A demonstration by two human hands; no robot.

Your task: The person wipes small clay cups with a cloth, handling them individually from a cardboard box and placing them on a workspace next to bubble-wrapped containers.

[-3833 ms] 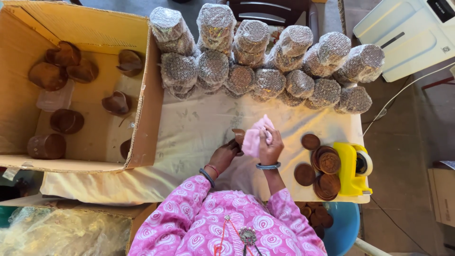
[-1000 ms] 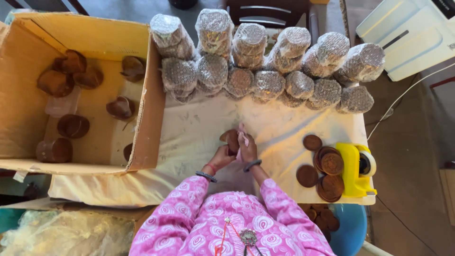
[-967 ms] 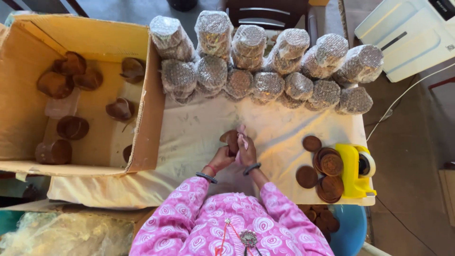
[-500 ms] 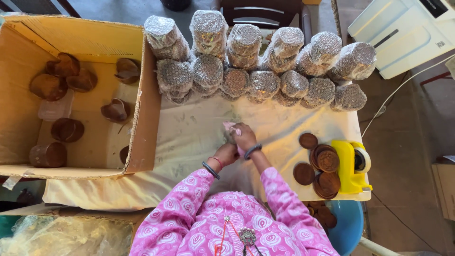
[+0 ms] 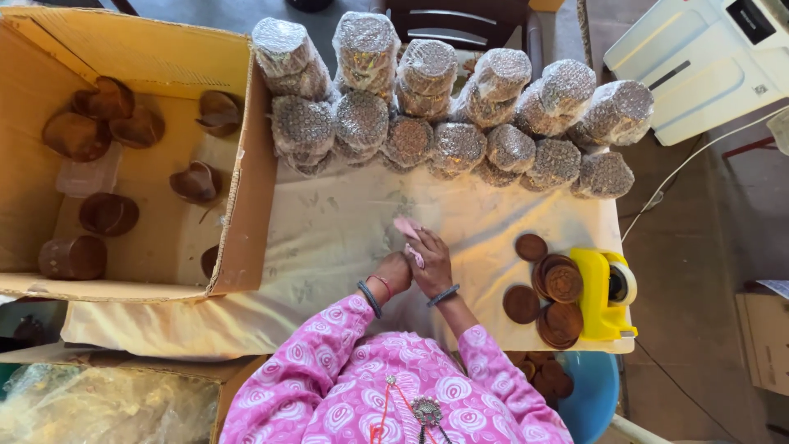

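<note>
Table covered with a pale cream cloth [image 5: 329,238]. Along its far edge: a double row of round stacks wrapped in clear plastic film [image 5: 448,115], packed touching one another. Left: an open brown cardboard box [image 5: 246,205] holding loose dark brown cup-shaped pieces [image 5: 107,214]. Right: flat dark brown round discs [image 5: 555,292] just beside a yellow tape dispenser [image 5: 604,292]. Nothing lies between the hands and the wrapped row.

Both hands meet at table centre. Left hand [image 5: 393,271] curled, pressed against the right. Right hand [image 5: 431,263] closed over a small pink cloth [image 5: 408,230], which sticks out past the fingertips, touching the table cloth.
</note>
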